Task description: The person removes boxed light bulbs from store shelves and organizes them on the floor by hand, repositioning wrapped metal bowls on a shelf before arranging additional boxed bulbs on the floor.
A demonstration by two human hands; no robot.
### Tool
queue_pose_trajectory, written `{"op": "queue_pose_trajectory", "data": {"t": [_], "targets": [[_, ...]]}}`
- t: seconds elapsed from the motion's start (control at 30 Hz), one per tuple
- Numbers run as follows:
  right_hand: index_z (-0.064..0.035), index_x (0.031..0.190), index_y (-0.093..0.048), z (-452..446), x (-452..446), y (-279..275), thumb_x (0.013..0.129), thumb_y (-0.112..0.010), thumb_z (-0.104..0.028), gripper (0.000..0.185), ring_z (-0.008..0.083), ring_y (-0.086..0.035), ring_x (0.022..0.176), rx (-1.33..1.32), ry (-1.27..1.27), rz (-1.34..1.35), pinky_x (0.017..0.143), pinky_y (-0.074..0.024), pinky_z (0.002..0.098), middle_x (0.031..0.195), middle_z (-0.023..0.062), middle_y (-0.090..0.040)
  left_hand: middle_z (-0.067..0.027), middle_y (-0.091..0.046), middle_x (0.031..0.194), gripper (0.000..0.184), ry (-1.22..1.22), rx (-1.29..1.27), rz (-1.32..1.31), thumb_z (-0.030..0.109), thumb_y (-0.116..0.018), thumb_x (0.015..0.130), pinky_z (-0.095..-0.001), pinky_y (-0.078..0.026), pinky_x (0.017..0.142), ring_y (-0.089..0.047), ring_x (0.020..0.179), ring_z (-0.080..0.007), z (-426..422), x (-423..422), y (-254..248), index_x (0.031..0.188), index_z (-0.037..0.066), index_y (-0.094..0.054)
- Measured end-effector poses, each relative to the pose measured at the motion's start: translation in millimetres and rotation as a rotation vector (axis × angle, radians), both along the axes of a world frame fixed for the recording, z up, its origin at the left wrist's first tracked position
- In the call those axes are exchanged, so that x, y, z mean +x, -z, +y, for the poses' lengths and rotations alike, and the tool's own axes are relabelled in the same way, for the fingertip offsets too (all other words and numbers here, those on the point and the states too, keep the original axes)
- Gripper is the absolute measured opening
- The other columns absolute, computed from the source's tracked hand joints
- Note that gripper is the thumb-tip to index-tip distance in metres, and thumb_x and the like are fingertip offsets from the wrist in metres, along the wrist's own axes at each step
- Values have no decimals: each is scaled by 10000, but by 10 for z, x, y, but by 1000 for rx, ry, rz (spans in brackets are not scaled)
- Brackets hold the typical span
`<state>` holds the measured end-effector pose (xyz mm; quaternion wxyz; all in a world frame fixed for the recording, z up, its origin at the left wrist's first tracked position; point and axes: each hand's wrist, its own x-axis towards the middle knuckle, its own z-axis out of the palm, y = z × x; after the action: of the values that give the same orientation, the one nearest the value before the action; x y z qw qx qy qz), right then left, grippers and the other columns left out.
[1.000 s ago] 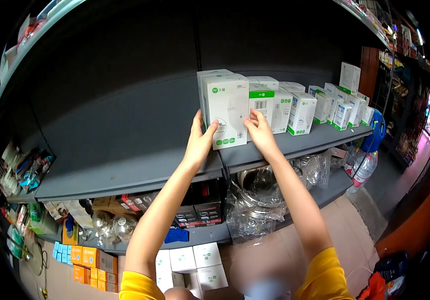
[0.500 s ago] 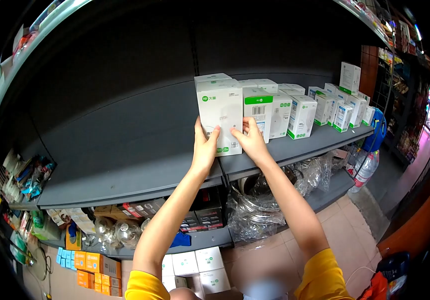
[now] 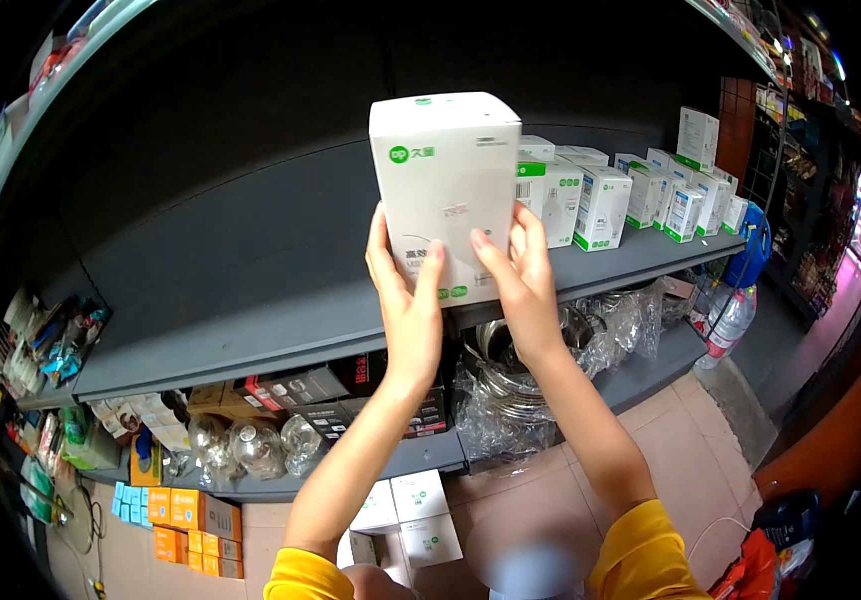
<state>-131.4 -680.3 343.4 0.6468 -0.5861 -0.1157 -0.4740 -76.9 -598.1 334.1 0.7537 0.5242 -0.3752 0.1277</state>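
Observation:
A tall white carton box point(image 3: 450, 185) with green markings is held up between both hands, in front of the shelf's edge. My left hand point(image 3: 410, 300) grips its lower left side, thumb on the front face. On the opposite side, my right hand point(image 3: 525, 280) wraps round the lower right edge, its thumb also on the front. Behind and right of it, similar white-and-green boxes point(image 3: 602, 210) stand in a row on the grey shelf point(image 3: 220, 290). The held box hides part of that row.
Below, plastic-wrapped metal rings point(image 3: 510, 400) and glass globes point(image 3: 257, 450) sit on the lower shelf. On the floor are white boxes point(image 3: 420, 495) and orange boxes point(image 3: 190, 510). A large plastic bottle point(image 3: 728, 325) stands by the shelf's right end.
Both hands have lifted the white box from the shelf and brought it closer to me, so it looks larger. The other boxes on the shelf stay in place.

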Motion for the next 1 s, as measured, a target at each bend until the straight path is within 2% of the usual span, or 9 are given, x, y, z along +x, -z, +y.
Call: {"op": "queue_pose_trajectory", "data": {"t": [0.3,0.4,0.5,0.57,0.7,0.77,0.8,0.9,1.0], "targets": [[76,1223,-224,262,-950,367,840,-426,-136,482,216,-283,1166,15,91,37,962,-199,313,1236,171,-309,-160,-116,1307,655,135,-15,-57,129,-507,790,-354,-162,989,-149,1222,-262,264,-845,503,1280,-15,-98],[68,1223,-216,254,-1157,622,835,-395,-344,594,251,-265,1168,-43,239,159,964,-194,362,1228,172,-295,-167,-132,1302,645,139,-36,-17,129,-506,785,-352,-164,987,-161,1220,-264,239,-1018,752,1276,-16,-114],[71,1222,-210,262,-1307,831,831,-391,-397,636,258,-266,1166,61,279,263,964,-201,364,1224,181,-294,-171,-140,1294,646,163,-6,84,126,-510,784,-350,-167,985,-172,1213,-269,222,-1166,1005,1276,-18,-118],[49,1206,-251,205,-1429,1051,852,-367,-382,571,229,-290,1149,14,285,309,958,-220,361,1202,157,-321,-174,-141,1289,651,170,29,153,122,-514,782,-348,-168,984,-178,1209,-273,227,-1257,1200,1278,-18,-116],[64,1214,-227,217,-1595,1524,890,-315,-311,504,221,-307,1122,175,126,394,942,-228,320,1209,146,-308,-187,-141,1259,699,-19,279,144,121,-548,771,-357,-232,931,-224,1146,-287,280,-1404,1608,1287,-17,-96],[57,1223,-245,235,-1606,1747,899,-284,-296,481,215,-304,1129,182,202,502,941,-234,320,1208,124,-318,-196,-169,1244,693,-87,315,150,129,-562,761,-362,-238,924,-244,1134,-297,297,-1439,1788,1275,-23,-124],[43,1234,-261,179,-1647,1845,904,-262,-280,462,212,-306,1133,-142,371,797,946,-231,321,1214,113,-327,-196,-169,1244,693,-102,321,148,129,-562,761,-362,-238,924,-244,1134,-297,302,-1438,1891,1275,-23,-124],[-1,1144,-371,243,-1597,2121,899,-294,-216,335,143,-362,1081,105,274,606,912,-276,271,1113,72,-419,-204,-211,1223,684,-144,376,194,133,-579,744,-368,-236,924,-267,1115,-309,315,-1445,2196,1258,-29,-158],[38,1210,-317,150,-1680,2340,899,-305,-236,415,189,-351,1102,157,64,609,932,-249,293,1169,101,-388,-209,-254,1199,667,-190,384,248,133,-586,732,-378,-234,926,-281,1105,-322,315,-1497,2479,1244,-33,-193]]}}
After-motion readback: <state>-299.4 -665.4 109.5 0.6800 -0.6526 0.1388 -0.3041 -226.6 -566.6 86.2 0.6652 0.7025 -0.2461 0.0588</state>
